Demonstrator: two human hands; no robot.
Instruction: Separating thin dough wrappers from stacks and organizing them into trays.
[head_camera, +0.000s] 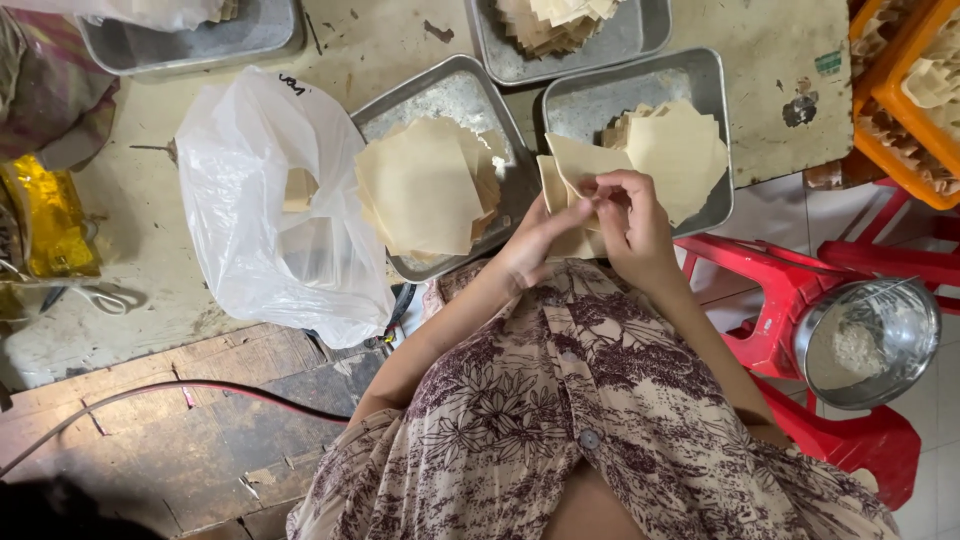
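Note:
My left hand (540, 240) and my right hand (635, 225) meet over the gap between two metal trays and both pinch a thin pale square wrapper (572, 165), folded at its top edge. The left tray (440, 95) holds a fanned stack of the same pale sheets (425, 185). The right tray (690, 75) holds another stack of sheets (675, 150), just beyond my right hand.
A white plastic bag (265, 200) with more sheets lies left of the trays. Two further metal trays (610, 45) (190, 40) sit at the table's far edge. A metal bowl (868, 340) rests on a red plastic stool (780, 300). Orange crates (905, 90) stand at right.

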